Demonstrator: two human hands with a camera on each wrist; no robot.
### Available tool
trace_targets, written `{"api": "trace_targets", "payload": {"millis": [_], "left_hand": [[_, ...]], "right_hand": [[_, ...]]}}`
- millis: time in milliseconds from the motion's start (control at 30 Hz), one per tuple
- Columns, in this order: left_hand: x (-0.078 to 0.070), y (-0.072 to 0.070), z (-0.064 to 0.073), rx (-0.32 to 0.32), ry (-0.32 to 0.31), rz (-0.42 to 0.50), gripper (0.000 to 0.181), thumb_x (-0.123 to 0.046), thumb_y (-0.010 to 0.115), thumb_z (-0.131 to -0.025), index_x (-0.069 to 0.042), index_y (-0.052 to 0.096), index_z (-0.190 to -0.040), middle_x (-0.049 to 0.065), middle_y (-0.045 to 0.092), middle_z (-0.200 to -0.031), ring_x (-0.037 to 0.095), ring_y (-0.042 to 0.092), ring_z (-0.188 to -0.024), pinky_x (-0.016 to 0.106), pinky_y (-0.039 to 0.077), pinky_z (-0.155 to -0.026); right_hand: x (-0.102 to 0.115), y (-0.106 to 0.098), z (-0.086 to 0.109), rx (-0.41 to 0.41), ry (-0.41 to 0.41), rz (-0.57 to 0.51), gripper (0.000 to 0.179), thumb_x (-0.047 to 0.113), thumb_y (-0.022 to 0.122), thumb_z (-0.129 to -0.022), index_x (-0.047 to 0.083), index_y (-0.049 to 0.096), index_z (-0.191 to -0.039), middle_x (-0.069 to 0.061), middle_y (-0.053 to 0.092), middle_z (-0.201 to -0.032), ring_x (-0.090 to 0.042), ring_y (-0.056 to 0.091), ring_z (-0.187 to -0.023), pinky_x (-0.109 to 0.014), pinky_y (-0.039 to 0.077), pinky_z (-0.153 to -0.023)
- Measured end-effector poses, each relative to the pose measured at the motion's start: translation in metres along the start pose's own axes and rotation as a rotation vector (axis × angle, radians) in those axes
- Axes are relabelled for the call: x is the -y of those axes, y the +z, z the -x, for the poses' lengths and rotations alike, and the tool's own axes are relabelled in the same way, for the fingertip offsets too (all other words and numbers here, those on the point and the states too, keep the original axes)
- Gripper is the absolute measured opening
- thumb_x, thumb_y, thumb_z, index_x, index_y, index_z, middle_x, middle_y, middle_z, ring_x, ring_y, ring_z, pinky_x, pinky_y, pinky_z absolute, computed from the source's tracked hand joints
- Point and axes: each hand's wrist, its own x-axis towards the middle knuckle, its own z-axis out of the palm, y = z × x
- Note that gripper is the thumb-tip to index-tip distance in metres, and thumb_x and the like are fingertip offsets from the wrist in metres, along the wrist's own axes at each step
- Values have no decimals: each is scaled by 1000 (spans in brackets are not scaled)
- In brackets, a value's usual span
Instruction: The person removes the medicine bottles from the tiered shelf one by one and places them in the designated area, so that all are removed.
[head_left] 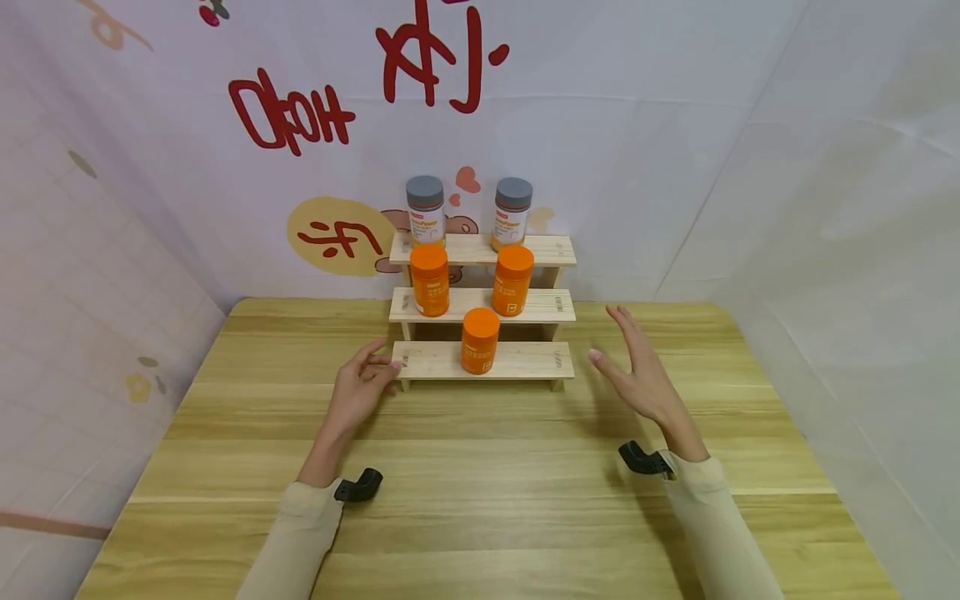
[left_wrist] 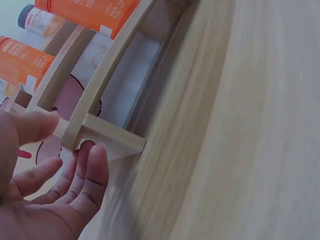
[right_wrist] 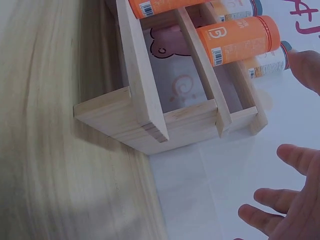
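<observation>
Left grip (head_left: 362,387) curved at stepped, pale wooden rack (head_left: 528,360).

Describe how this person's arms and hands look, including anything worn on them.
Both arms wear long, pale cream sleeves, the left sleeve and right sleeve ending near the wrists. A bent black piece shows at each wrist, left and right. The left hand and right hand are gloveless.

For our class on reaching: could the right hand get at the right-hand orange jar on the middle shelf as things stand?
Probably yes: the right hand looks empty and open beside the rack, and nothing visible stands between it and that orange jar.
</observation>
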Motion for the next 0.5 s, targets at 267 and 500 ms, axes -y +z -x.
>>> {"api": "trace_targets", "payload": {"millis": [267, 500], "left_hand": [[6, 10, -5, -53, -74, 196, 55, -11, 69, -99, -8, 51, -151, 9, 61, -113, 6, 67, -83, 26, 65, -78], [11, 14, -7, -64, -106, 340, 55, -5, 67, -99, -7, 50, -151, 3, 59, -109, 7, 64, -85, 22, 63, -77]], "right_hand": [[1, -4, -3, -10, 7, -17, 75, 38, 61, -103, 36, 18, -164, -6, 13, -173, -40, 13, -159, -77, 18, -121], [9, -6, -13, -28, -7, -77, 73, 35, 61, -104, 33, 20, -164, -5, 16, -172, -39, 20, -157, -71, 23, -123]]}}
